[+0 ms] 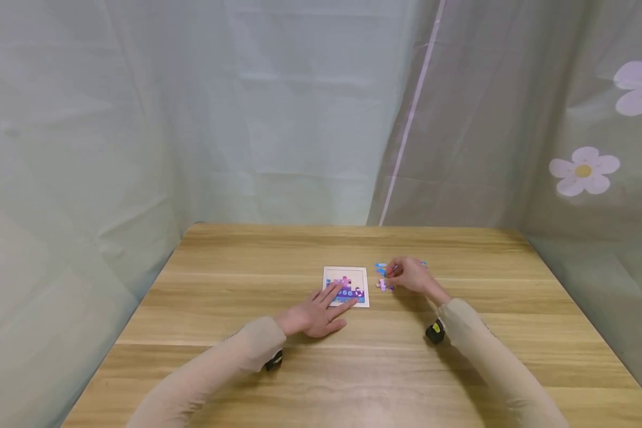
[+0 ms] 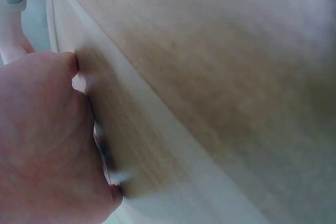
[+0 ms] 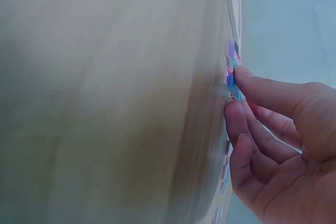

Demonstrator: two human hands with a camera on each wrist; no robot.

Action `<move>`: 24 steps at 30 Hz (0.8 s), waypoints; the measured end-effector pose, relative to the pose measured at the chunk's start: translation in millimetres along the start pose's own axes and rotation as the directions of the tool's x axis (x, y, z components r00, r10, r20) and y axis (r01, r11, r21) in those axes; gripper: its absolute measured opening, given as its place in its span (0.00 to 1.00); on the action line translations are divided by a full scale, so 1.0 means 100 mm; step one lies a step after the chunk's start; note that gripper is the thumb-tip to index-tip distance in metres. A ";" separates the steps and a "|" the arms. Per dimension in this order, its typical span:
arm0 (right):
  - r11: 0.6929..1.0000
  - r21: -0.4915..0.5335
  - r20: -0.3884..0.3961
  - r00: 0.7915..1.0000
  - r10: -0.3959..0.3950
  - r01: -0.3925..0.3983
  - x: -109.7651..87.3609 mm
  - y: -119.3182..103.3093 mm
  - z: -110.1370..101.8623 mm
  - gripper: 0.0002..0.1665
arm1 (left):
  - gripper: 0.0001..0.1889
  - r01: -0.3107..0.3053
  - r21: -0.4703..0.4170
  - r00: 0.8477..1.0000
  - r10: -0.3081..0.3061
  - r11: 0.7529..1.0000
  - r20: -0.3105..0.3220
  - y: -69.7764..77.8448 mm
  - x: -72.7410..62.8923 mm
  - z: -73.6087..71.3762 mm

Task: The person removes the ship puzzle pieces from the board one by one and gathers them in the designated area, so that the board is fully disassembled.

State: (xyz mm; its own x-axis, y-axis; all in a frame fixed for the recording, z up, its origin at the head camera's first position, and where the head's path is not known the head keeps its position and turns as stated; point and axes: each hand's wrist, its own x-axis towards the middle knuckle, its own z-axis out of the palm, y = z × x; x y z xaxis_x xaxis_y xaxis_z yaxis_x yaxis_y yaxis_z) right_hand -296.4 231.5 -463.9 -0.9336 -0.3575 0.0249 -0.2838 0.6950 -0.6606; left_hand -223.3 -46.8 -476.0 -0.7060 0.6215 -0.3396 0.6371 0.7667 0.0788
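Note:
A small white-framed jigsaw board [image 1: 346, 270] lies on the table, its lower part filled with pink, purple and blue pieces. My left hand [image 1: 317, 315] rests across its lower left with fingers spread and straight, covering some of the picture. To the right of the board, my right hand [image 1: 411, 276] is low over loose jigsaw pieces [image 1: 382, 285]. Seen from the right wrist, its thumb and forefinger pinch a blue jigsaw piece [image 3: 237, 94], partly hidden by the fingertips. In the left wrist view the back of the left hand [image 2: 47, 140] fills the left side.
More loose pieces [image 1: 381, 265] lie beyond and beside the right hand, some hidden under it. The wooden table [image 1: 235, 267] reaches back to grey-green curtains [image 1: 299, 119], with flower prints on the right one. Each wrist wears a small black camera [image 1: 435, 331].

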 end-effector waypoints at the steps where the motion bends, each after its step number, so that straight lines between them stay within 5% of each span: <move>1: 1.000 -0.002 0.000 1.000 0.000 0.000 0.00 0.01 0.00 0.10 | 0.30 0.000 0.002 1.000 0.000 1.000 -0.005 -0.01 0.01 0.01; 9: 1.000 0.009 -0.011 1.000 -0.019 0.019 0.00 0.00 -0.01 0.10 | 0.31 0.007 -0.009 1.000 -0.007 1.000 -0.013 -0.05 0.05 0.07; 17: 1.000 0.006 -0.106 0.994 -0.019 0.020 0.03 -0.05 0.03 0.07 | 0.30 0.011 0.002 1.000 -0.011 1.000 -0.016 -0.04 0.03 0.06; 24: 0.996 0.069 -0.088 0.995 -0.050 0.056 0.04 -0.11 0.07 0.09 | 0.30 -0.002 0.002 1.000 0.002 1.000 -0.021 -0.01 -0.02 0.02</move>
State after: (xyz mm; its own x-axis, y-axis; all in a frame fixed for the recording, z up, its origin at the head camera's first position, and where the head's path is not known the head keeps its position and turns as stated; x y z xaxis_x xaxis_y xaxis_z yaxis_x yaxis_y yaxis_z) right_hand -295.4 217.8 -461.6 -0.9339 -0.3354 0.1241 -0.3200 0.6288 -0.7086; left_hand -222.0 -48.6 -477.3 -0.7111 0.6264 -0.3193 0.6391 0.7652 0.0778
